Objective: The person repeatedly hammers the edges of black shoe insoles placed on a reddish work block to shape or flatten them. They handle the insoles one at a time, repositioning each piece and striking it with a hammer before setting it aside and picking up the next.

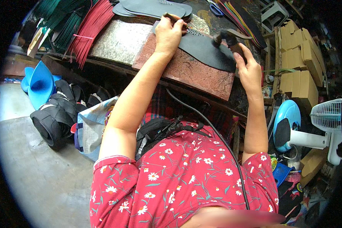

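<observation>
A black shoe sole piece (205,51) lies on a reddish stone slab (201,74), with a patch of small holes near its far left part. My left hand (168,38) is closed around a short dark punch (171,16) above that holed part; the punch's tip is hidden. My right hand (250,72) is closed on the handle of a dark hammer (228,38), its head just over the right part of the sole piece. More black sole pieces (152,8) are stacked beyond my left hand.
Bundled red strips (91,32) and dark green strips (66,34) lie at the left of the bench, beside a pale stone slab (117,40). Blue-handled scissors (216,9) lie at the back. Cardboard boxes (302,53) and a fan (326,116) stand right.
</observation>
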A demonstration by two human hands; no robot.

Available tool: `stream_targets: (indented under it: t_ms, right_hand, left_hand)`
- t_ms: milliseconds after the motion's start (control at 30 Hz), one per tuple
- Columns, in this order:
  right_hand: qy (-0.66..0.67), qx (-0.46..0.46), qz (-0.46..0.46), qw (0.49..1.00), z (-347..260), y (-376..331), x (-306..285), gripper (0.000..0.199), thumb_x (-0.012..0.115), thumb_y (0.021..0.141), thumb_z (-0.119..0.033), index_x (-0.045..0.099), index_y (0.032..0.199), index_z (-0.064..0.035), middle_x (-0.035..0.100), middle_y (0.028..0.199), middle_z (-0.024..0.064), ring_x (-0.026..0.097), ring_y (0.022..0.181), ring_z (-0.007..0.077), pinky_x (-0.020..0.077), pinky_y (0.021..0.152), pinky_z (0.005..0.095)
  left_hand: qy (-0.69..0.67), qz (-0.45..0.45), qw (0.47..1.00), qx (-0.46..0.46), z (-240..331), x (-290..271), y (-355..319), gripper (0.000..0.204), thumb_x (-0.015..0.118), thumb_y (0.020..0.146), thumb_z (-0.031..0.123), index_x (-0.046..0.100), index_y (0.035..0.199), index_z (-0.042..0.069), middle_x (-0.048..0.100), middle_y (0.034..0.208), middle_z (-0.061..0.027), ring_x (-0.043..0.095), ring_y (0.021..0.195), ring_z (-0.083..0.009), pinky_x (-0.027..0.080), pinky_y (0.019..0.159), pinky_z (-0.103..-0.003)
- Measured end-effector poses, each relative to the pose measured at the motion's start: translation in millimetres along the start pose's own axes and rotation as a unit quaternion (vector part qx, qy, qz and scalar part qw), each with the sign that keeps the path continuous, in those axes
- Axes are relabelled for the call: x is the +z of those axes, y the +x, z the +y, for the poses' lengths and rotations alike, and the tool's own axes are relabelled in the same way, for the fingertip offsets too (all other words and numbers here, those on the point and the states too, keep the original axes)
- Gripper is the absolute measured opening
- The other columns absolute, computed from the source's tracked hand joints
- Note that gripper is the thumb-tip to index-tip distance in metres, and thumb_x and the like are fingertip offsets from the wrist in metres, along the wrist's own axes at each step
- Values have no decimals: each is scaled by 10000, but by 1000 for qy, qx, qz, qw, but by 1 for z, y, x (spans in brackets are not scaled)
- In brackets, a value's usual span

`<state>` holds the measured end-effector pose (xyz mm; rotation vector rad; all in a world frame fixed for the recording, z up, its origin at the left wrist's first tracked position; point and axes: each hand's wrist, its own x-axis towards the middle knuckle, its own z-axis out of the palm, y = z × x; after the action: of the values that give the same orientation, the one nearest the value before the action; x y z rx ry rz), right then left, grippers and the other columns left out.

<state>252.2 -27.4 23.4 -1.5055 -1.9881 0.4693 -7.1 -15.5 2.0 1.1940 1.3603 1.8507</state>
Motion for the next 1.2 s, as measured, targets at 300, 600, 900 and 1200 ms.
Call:
stream_targets:
  t_ms: [300, 600, 900, 1200]
  right_hand:
    - [196, -63, 21, 978, -37, 3, -31, 424, 610, 976, -235, 543, 1359, -68, 561, 735, -8, 479, 616, 37, 397, 535, 188]
    - [363, -238, 132, 891, -78, 2, -70, 418, 585, 989, -200, 499, 1367, -45, 619, 753, 41, 515, 578, 60, 425, 521, 192]
    - [-12, -101, 90, 991, -15, 7, -16, 402, 585, 948, -393, 609, 1265, -148, 674, 1068, 205, 664, 934, 388, 526, 760, 424]
    - [-208, -40, 65, 975, 55, 10, -30, 405, 717, 823, -325, 664, 1221, -275, 658, 1037, 59, 625, 982, 268, 506, 822, 395]
  left_hand:
    - [220, -26, 969, 109, -7, -7, 1, 145, 700, 826, 108, 635, 921, 19, 706, 809, -125, 700, 749, -236, 546, 719, -334]
    - [225, -50, 967, 108, -8, -4, 3, 132, 681, 873, 97, 617, 947, 9, 704, 806, -107, 689, 707, -190, 539, 673, -304]
    - [362, -57, 916, 165, 1, 7, -4, 177, 640, 885, 89, 549, 1009, 2, 653, 833, -195, 680, 820, -326, 559, 670, -367]
    - [209, 38, 965, 157, 8, 5, -4, 117, 664, 895, 88, 600, 959, 15, 701, 820, -72, 662, 698, -138, 522, 648, -259]
